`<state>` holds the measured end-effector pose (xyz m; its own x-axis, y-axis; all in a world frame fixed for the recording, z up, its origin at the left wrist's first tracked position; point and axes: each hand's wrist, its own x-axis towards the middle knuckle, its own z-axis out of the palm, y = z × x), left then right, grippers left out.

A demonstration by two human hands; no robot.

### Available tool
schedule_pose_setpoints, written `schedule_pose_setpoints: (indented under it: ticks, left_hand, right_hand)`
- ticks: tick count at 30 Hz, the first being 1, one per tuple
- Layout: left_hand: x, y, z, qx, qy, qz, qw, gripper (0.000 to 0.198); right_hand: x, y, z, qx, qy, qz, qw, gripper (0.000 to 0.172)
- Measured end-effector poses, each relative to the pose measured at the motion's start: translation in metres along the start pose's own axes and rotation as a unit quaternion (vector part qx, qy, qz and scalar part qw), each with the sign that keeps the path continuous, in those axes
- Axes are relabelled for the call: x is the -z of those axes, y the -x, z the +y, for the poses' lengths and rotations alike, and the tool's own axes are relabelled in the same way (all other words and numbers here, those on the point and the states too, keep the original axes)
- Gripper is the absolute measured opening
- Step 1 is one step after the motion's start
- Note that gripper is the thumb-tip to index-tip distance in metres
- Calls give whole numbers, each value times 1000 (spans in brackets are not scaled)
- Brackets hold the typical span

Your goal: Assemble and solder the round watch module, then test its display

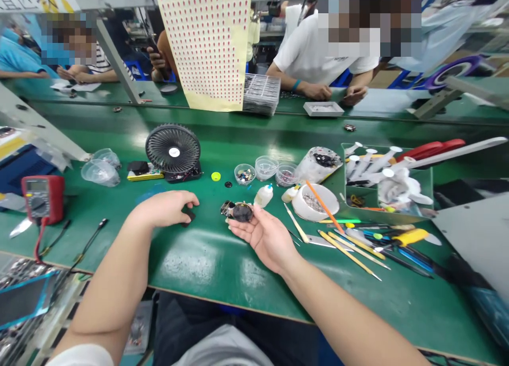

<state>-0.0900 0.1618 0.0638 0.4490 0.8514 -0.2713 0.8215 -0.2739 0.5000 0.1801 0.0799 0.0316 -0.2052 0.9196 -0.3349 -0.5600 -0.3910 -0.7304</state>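
My right hand (pixel 270 238) holds a round black watch case (pixel 242 212) between thumb and fingers above the green bench. A smaller part with metallic bits (pixel 227 209) sits at its left side; whether the two are joined I cannot tell. My left hand (pixel 165 209) is bent over the bench, with thumb and forefinger apart. Right by its thumb is a small dark piece (pixel 190 217), partly hidden, and I cannot make out whether they touch. Just behind the watch case stands a white dropper bottle (pixel 263 195).
A black fan (pixel 173 149) and a red multimeter (pixel 43 199) stand left. Small plastic cups (pixel 244 174), a white bowl (pixel 334 209), tweezers and pens (pixel 350 246) and a green tray (pixel 427 183) lie right. Co-workers sit across the bench, one in a white shirt (pixel 306 53).
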Motion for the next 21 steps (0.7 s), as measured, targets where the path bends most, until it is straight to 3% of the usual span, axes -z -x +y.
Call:
schedule_pose_setpoints:
  ticks: [4,6,9,13,17,21]
  left_hand:
    - [-4,-4,-2,-21,-2,-27,999,11]
    - [-3,-5,3,-41,-3,-23,999,12]
    - [-3,-5,14,-104,27,48,993,16]
    - [-18,-4,36,-219,130,142,957,18]
    - [-41,-6,50,-252,155,171,940,12]
    - [-61,-11,57,-239,191,169,937,10]
  right_hand:
    - [3,-1,2,0,6,-11,1000,40]
    - [4,0,3,0,14,-17,1000,41]
    - [6,0,4,-1,17,-23,1000,48]
    - [6,1,6,7,32,-21,999,51]
    - [5,2,8,14,54,-27,998,52]
    - [5,1,8,1,41,-25,999,48]
